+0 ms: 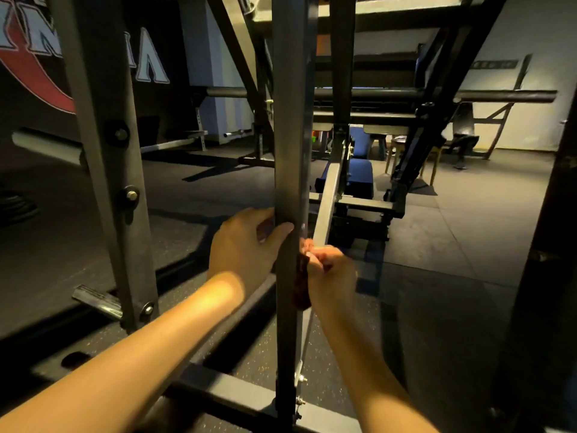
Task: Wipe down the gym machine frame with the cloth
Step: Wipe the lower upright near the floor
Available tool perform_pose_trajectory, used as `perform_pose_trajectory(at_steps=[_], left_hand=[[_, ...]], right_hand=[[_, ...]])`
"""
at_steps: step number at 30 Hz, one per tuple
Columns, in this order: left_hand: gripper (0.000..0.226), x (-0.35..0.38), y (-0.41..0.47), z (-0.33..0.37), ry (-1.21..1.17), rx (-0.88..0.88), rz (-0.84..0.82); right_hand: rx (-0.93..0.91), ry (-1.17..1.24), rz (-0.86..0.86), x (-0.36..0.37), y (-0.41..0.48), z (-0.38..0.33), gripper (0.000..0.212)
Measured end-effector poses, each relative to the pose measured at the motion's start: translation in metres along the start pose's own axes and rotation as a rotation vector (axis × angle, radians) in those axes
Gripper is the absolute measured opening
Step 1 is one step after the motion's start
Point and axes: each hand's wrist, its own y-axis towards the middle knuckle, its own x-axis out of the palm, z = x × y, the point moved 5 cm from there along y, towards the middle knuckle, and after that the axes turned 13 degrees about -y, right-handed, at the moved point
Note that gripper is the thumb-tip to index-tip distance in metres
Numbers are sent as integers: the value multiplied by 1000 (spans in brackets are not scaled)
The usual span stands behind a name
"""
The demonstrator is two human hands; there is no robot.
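A grey upright post [288, 135] of the gym machine frame runs down the middle of the head view. My left hand [246, 248] grips this post from the left, thumb across its front face. My right hand [331, 270] is just right of the post and holds a dark reddish cloth [302, 289] against the post's right edge. Part of the cloth hangs below my fingers; the rest is hidden behind the post and my hand.
A second grey upright with bolts [121, 189] stands to the left, a base crossbar [237, 398] lies below. A blue padded seat [360, 173] sits behind the post. A dark post [543, 276] borders the right. A person sits on a chair [462, 142] far back.
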Motion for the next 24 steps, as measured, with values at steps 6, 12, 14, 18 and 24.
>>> perform_pose_trajectory(at_steps=[6, 12, 14, 18, 24], left_hand=[[30, -9, 12, 3, 80, 100, -16], [14, -12, 19, 3, 57, 125, -42], [13, -11, 21, 4, 40, 95, -67], [13, -12, 22, 6, 44, 65, -82], [11, -12, 23, 8, 18, 23, -88]], right_hand=[[118, -93, -65, 2, -2, 2, 21], [40, 117, 47, -13, 19, -39, 18], [121, 32, 0, -3, 1, -11, 16], [94, 1, -44, -10, 7, -24, 31], [25, 35, 34, -13, 13, -47, 24]])
